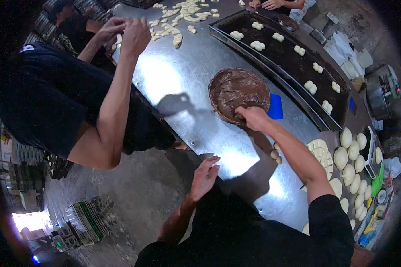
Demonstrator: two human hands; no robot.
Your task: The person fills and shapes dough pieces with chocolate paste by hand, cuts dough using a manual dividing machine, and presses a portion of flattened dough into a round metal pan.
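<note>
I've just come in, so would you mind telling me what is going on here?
The person's right hand dips into a bowl of brown paste on the metal table. Their left hand is held open near the table's edge. Beyond the bowl, a dark tray bears dough clusters, and round dough pieces lie at the right. At left, a co-worker raises both hands.

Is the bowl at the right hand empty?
Not empty: brown paste coats the inside of the bowl by the right hand. How deep, I cannot tell.
</note>
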